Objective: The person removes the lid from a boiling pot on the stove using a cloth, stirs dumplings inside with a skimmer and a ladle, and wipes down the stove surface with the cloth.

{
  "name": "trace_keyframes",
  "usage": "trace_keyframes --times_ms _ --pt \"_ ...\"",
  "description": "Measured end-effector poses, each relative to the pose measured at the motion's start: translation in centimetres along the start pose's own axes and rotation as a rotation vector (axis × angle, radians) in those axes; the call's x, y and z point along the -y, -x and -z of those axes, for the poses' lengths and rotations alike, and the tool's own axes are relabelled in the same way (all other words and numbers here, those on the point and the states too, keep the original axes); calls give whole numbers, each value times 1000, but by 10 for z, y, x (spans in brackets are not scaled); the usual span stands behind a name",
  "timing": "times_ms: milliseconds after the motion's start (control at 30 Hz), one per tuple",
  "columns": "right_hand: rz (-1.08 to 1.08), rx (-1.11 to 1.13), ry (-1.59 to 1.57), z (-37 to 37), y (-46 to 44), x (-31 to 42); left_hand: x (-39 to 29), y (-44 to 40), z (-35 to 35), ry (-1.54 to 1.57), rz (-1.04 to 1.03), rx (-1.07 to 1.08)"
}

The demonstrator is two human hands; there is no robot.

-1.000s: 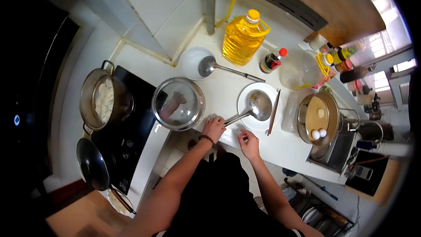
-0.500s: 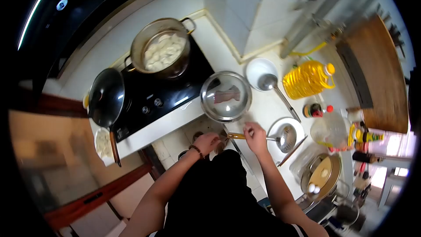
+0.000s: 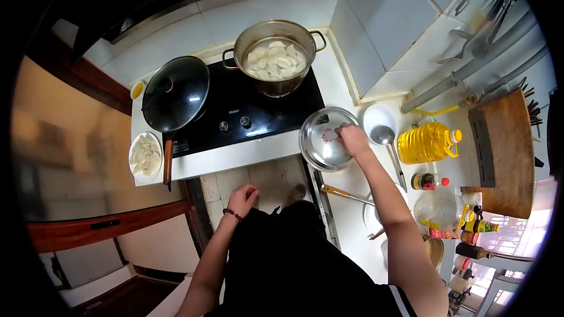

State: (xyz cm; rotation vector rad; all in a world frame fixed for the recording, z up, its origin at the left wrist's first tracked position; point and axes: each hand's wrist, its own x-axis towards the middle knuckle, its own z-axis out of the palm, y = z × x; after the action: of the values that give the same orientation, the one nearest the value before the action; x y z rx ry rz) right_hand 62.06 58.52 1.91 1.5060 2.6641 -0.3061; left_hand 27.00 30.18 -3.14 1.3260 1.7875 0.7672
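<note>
A round glass lid with a steel rim [image 3: 320,155] lies on the counter right of the stove. My right hand [image 3: 352,140] is over its right part, fingers closed at the cloth-wrapped knob [image 3: 330,135] in the middle. My left hand [image 3: 242,199], with a bead bracelet at the wrist, hangs in front of the counter, fingers curled together and nothing visible in them. On the stove an uncovered steel pot [image 3: 239,53] contains white dumplings [image 3: 276,60] in liquid. The skimmer's wooden handle [image 3: 335,191] rests near the counter edge, partly hidden beyond my right forearm.
A lidded wok [image 3: 176,94] stands on the left of the stove, above a plate of dumplings [image 3: 145,156]. Right of the glass lid are a white bowl [image 3: 376,116] with a ladle [image 3: 383,135], an oil jug [image 3: 426,143] and a sauce bottle [image 3: 424,182].
The view has swung left toward the stove. My right hand has moved from the skimmer handle to the glass lid's knob. My left hand has moved left, away from the counter.
</note>
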Motion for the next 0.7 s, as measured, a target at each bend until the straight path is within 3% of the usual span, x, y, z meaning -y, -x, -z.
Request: trace_keyframes --times_ms 133,233,333,367,500,567,700 --pt "94 -190 -162 1 10 -10 -7 -9 18 24 36 31" --pt "-277 -465 -369 27 24 -4 -24 -35 18 71 -39 96" --pt "-524 -718 -636 26 49 -11 -64 -80 5 34 -240 126" --pt "-530 -795 -838 16 59 -16 -81 -97 -7 59 -308 138" --pt "-626 -891 -1136 -15 113 -13 -153 -172 -83 -30 -594 147" --pt "-690 -857 -1269 -18 143 5 -198 -191 -116 -241 -584 193" --pt "-821 -918 -1465 -17 185 37 -211 -231 -182 -706 -544 378"
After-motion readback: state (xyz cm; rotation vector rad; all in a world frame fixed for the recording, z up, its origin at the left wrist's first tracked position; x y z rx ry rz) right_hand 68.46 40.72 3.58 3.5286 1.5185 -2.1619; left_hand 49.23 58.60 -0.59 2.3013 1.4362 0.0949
